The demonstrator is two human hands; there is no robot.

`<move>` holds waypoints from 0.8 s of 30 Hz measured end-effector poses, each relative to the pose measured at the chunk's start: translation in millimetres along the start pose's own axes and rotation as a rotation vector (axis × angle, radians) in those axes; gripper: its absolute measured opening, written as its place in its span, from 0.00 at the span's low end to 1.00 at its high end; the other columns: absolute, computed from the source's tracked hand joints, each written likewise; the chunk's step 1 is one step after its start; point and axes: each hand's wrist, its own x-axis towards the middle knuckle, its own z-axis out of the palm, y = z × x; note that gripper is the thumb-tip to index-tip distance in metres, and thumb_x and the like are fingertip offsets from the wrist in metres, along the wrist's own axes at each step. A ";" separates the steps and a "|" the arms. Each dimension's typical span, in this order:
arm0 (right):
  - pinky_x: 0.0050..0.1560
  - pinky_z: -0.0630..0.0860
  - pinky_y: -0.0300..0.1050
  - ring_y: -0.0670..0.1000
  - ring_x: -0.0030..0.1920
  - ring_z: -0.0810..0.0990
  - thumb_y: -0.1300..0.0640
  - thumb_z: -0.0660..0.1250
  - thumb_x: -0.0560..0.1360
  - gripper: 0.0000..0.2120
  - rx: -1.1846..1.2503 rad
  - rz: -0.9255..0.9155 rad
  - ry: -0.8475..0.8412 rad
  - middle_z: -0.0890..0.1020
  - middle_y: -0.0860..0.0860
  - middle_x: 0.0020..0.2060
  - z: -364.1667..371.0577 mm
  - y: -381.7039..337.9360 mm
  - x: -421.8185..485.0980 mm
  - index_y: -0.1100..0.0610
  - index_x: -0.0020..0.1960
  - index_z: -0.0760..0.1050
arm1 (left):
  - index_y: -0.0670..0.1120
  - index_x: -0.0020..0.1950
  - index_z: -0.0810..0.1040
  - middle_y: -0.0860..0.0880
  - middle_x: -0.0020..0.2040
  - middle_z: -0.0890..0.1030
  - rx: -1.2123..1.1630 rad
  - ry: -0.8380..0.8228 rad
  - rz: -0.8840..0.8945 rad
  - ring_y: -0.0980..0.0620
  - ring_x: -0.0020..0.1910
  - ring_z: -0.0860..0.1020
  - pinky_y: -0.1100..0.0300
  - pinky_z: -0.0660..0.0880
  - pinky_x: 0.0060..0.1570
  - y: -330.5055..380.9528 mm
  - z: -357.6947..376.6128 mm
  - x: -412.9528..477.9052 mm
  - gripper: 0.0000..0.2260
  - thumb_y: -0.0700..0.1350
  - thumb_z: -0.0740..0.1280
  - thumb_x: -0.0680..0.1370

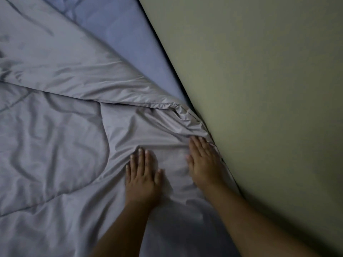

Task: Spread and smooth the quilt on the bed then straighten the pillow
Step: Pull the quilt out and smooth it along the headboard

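The quilt (65, 127) lay over the left and centre of the bed; the bed sheet (133, 43) lay exposed behind it, between its folded edge and the wall (259, 89) on the right; both hands rested flat on the quilt, the left hand (143, 175) left of the right hand (204, 164), which touched the wall-side edge.

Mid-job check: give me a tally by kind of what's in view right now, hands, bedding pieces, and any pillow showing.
Hands: 2, left hand and right hand, both flat on the quilt
Quilt: 1, grey, wrinkled
Bed sheet: 1, blue, bare strip along the wall
Pillow: 0 in view
Total: 4
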 end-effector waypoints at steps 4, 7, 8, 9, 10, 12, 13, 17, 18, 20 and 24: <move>0.70 0.59 0.52 0.57 0.69 0.69 0.46 0.49 0.81 0.25 -0.041 -0.175 -0.005 0.72 0.55 0.69 16.6 -4.4 55.7 0.58 0.70 0.68 | 0.54 0.74 0.32 0.55 0.74 0.31 0.012 0.016 0.048 0.54 0.73 0.30 0.57 0.30 0.72 6.7 -4.1 34.6 0.32 0.64 0.32 0.72; 0.73 0.51 0.49 0.57 0.71 0.66 0.41 0.45 0.77 0.30 -0.065 -0.095 -0.190 0.67 0.54 0.72 30.4 18.5 82.5 0.56 0.74 0.61 | 0.52 0.77 0.38 0.52 0.78 0.38 0.027 0.009 0.053 0.52 0.77 0.37 0.55 0.34 0.74 2.1 3.6 49.2 0.35 0.65 0.33 0.72; 0.74 0.49 0.49 0.55 0.73 0.62 0.40 0.42 0.76 0.32 -0.061 -0.071 -0.222 0.64 0.53 0.74 34.0 25.2 86.5 0.54 0.75 0.56 | 0.52 0.77 0.39 0.51 0.79 0.40 0.041 0.011 0.063 0.52 0.77 0.38 0.55 0.35 0.74 -0.2 6.6 51.0 0.35 0.65 0.34 0.72; 0.74 0.48 0.49 0.55 0.74 0.60 0.39 0.41 0.75 0.33 -0.059 -0.054 -0.236 0.61 0.52 0.75 36.2 28.4 88.4 0.53 0.76 0.53 | 0.52 0.77 0.39 0.51 0.79 0.40 0.054 0.013 0.074 0.51 0.78 0.39 0.55 0.36 0.75 -1.7 8.7 51.7 0.35 0.65 0.34 0.72; 0.74 0.48 0.49 0.55 0.74 0.59 0.39 0.40 0.75 0.33 -0.057 -0.048 -0.215 0.61 0.52 0.75 38.2 28.8 89.3 0.53 0.76 0.52 | 0.52 0.77 0.39 0.51 0.79 0.40 0.059 0.016 0.081 0.51 0.78 0.39 0.55 0.36 0.75 -2.3 10.0 52.0 0.35 0.64 0.34 0.73; 0.74 0.50 0.50 0.56 0.73 0.62 0.41 0.44 0.76 0.31 -0.039 -0.037 -0.163 0.65 0.54 0.73 36.5 21.9 88.1 0.55 0.75 0.57 | 0.51 0.78 0.40 0.51 0.79 0.40 0.053 0.024 0.079 0.51 0.78 0.39 0.55 0.36 0.74 -1.5 11.0 52.4 0.35 0.64 0.35 0.73; 0.73 0.54 0.52 0.58 0.71 0.65 0.43 0.46 0.77 0.30 -0.030 -0.038 -0.113 0.68 0.56 0.71 34.4 15.9 85.2 0.57 0.74 0.61 | 0.51 0.78 0.40 0.51 0.79 0.41 0.054 0.024 0.075 0.51 0.78 0.39 0.55 0.35 0.74 -0.9 10.8 52.3 0.34 0.64 0.35 0.73; 0.72 0.58 0.54 0.60 0.70 0.67 0.48 0.49 0.80 0.26 0.047 -0.009 0.058 0.71 0.59 0.69 26.3 3.7 39.4 0.63 0.70 0.67 | 0.50 0.78 0.42 0.49 0.79 0.44 0.080 0.052 0.065 0.50 0.78 0.42 0.54 0.38 0.74 -1.1 12.1 50.7 0.34 0.63 0.37 0.75; 0.73 0.55 0.52 0.59 0.71 0.65 0.47 0.47 0.81 0.26 0.052 -0.004 0.041 0.70 0.58 0.70 24.9 7.6 20.6 0.62 0.71 0.66 | 0.50 0.78 0.42 0.49 0.79 0.44 0.086 0.051 0.068 0.50 0.78 0.42 0.54 0.38 0.75 -1.6 12.6 50.8 0.34 0.63 0.37 0.75; 0.74 0.52 0.48 0.57 0.72 0.64 0.46 0.45 0.81 0.27 0.038 0.001 0.019 0.69 0.56 0.70 26.9 24.0 -12.2 0.61 0.72 0.65 | 0.50 0.78 0.42 0.49 0.79 0.44 0.088 0.046 0.075 0.50 0.78 0.42 0.55 0.37 0.74 -2.5 12.9 51.4 0.34 0.63 0.37 0.74; 0.72 0.57 0.49 0.57 0.70 0.68 0.47 0.44 0.82 0.27 0.025 0.038 -0.001 0.72 0.57 0.68 28.4 40.9 -22.8 0.62 0.69 0.68 | 0.49 0.78 0.44 0.48 0.79 0.45 0.107 0.054 0.082 0.49 0.78 0.43 0.54 0.38 0.75 -2.1 12.1 50.5 0.35 0.63 0.38 0.74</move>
